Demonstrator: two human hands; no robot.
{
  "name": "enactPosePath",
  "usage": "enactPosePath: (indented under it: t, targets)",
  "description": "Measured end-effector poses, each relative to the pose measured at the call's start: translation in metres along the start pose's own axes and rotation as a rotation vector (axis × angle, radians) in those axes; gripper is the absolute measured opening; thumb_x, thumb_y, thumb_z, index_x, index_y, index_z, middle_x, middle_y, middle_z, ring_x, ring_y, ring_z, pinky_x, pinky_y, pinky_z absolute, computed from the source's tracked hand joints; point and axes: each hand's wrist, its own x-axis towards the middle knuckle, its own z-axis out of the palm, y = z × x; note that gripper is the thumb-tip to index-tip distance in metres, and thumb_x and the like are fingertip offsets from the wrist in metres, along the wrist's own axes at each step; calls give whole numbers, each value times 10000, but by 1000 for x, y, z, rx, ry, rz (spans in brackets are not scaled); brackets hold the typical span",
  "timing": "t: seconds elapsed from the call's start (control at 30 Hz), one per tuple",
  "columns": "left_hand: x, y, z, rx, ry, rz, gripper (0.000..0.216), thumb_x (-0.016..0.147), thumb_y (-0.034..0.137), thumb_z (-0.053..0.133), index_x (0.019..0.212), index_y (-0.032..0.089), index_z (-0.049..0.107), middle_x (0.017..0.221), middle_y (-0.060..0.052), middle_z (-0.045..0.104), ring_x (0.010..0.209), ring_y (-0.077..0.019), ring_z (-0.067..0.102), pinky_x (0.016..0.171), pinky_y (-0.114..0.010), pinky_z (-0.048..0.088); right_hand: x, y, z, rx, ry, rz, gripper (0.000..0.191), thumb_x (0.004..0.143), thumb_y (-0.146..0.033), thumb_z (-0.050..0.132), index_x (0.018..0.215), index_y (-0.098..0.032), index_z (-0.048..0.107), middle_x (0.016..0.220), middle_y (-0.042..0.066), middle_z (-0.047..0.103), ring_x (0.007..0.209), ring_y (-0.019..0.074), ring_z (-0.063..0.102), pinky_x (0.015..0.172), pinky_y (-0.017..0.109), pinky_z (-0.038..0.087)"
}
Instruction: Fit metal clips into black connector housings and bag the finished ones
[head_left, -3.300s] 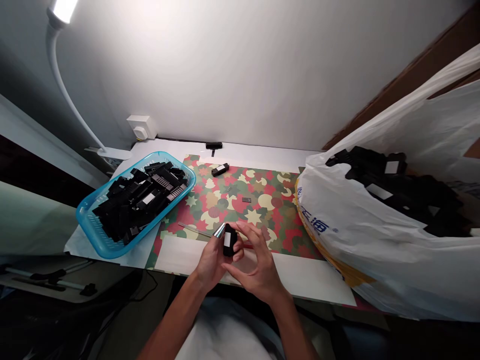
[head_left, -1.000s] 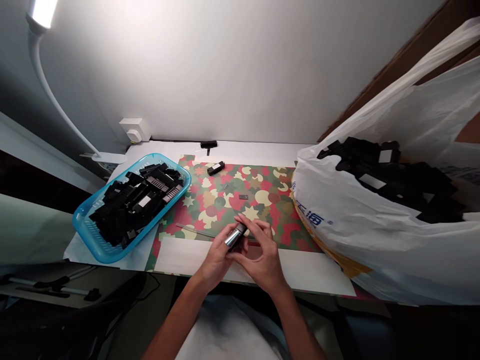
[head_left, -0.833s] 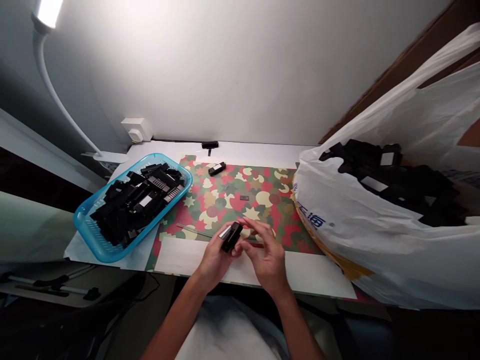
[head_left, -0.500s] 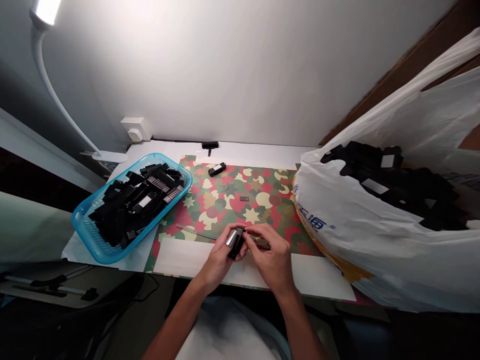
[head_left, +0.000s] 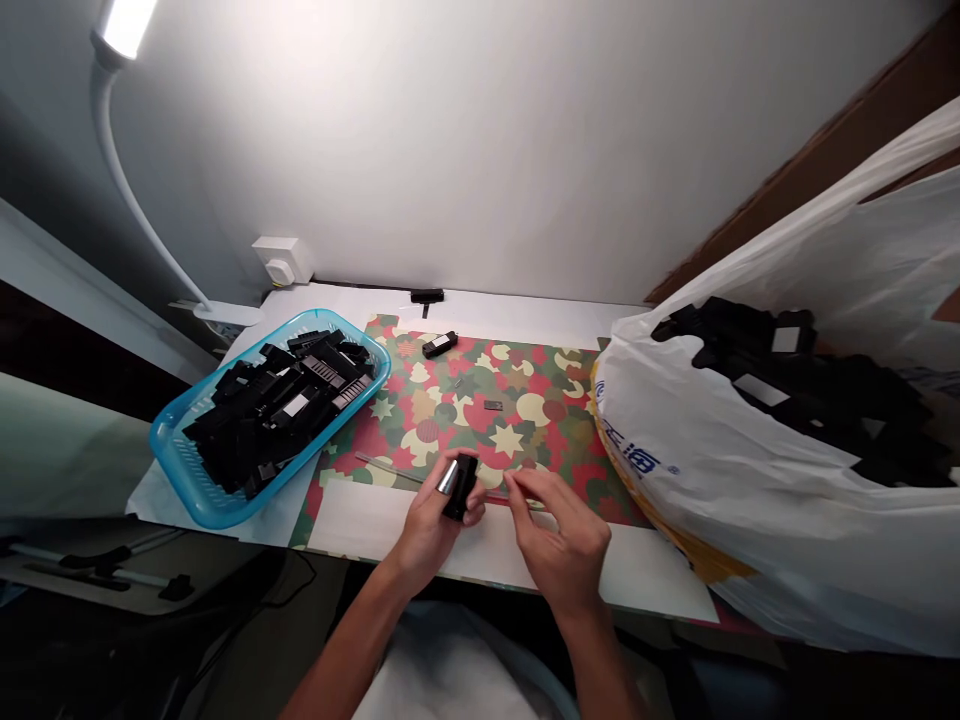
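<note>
My left hand (head_left: 421, 538) is closed around a small black plastic case (head_left: 463, 488), held upright at a slant over the front of the table. A shiny metal sleeve (head_left: 448, 478) sits at the thumb, against the case; whether it is worn on the thumb cannot be told. To the right, apart from the case, my right hand (head_left: 568, 545) has thumb and forefinger pinched together. Anything between those fingertips is too small to make out. Beyond the hands, a small dark flat piece (head_left: 493, 406) lies on the patterned mat (head_left: 457, 425).
On the left stands a blue basket (head_left: 212, 515) heaped with black plastic parts (head_left: 281, 410). A white plastic bag (head_left: 660, 400) holding more black parts is at the right. Two black pieces, a labelled one (head_left: 440, 345) and another (head_left: 427, 296), lie farther back. A thin clear strip (head_left: 386, 466) crosses the mat.
My right hand has drawn away from the black case to the right, still pinched. My left hand keeps the case and has shifted slightly left. The view has tilted a little.
</note>
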Motion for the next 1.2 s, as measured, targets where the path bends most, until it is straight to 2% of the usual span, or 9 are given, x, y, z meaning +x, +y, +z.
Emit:
enactPosePath:
  t: [0.13, 0.27, 0.47, 0.57, 0.67, 0.8, 0.93, 1.07, 1.2]
  targets:
    - [-1, -2, -2, 110, -56, -18, 416, 982, 481, 702, 1252, 172, 633, 711, 17, 517, 654, -134, 400, 647, -272, 300, 8, -2, -1, 192, -125, 166, 139, 991, -154, 703, 1089, -213, 782, 950, 69, 811, 762, 196, 792, 653, 281, 701]
    - [-5, -5, 0, 256, -66, 15, 411, 1025, 529, 640, 1275, 206, 599, 756, 21, 529, 701, -149, 418, 689, -286, 324, 10, -3, 1, 221, -175, 220, 190, 983, -144, 664, 1083, -226, 803, 941, 59, 819, 703, 187, 793, 631, 287, 717]
    - [-15, 3, 9, 440, -40, 28, 444, 1018, 609, 615, 1242, 232, 544, 843, 27, 515, 740, -149, 411, 715, -280, 345, 2, -4, 6, 191, -86, 156, 150, 937, -118, 700, 968, -226, 800, 870, 40, 840, 651, 186, 798, 635, 282, 720]
    - [-13, 2, 6, 397, -62, 35, 424, 1022, 598, 618, 1232, 239, 534, 903, 12, 539, 761, -146, 423, 728, -277, 358, -4, -3, 11, 186, 9, 145, 119, 914, -125, 734, 892, -231, 782, 841, 34, 846, 602, 191, 791, 618, 293, 719]
    - [-9, -3, -1, 277, -84, 41, 374, 1033, 553, 630, 1212, 243, 522, 827, 33, 488, 726, -138, 379, 705, -271, 343, -5, 1, 11, 184, 42, 177, 111, 929, -139, 736, 875, -228, 774, 816, 32, 845, 598, 198, 796, 608, 300, 719]
    - [-5, -7, -5, 181, -75, 25, 391, 1012, 551, 663, 1190, 230, 528, 747, 51, 443, 673, -131, 342, 670, -270, 320, 3, 6, 2, 230, -93, 231, 75, 940, -173, 727, 913, -222, 776, 804, 26, 826, 648, 198, 804, 611, 287, 719]
    - [-7, -6, -2, 236, -45, 24, 413, 1017, 538, 661, 1272, 248, 512, 795, 38, 494, 700, -137, 407, 687, -273, 333, 10, 7, 0, 300, -227, 196, 183, 946, -160, 693, 1083, -226, 794, 972, 57, 843, 767, 207, 828, 692, 310, 735]
    - [-8, -5, 1, 310, -50, 32, 448, 1021, 568, 640, 1306, 255, 493, 795, 42, 489, 690, -137, 405, 684, -275, 335, 8, 9, 5, 301, -194, 177, 202, 959, -145, 678, 1058, -246, 822, 949, 47, 856, 745, 210, 832, 616, 297, 724]
    - [-5, -5, 2, 219, -64, 36, 409, 1002, 568, 667, 1227, 254, 534, 767, 48, 463, 664, -128, 376, 658, -270, 322, 5, 10, 8, 256, -131, 117, 151, 954, -147, 712, 977, -237, 831, 899, 45, 865, 683, 217, 829, 637, 309, 725]
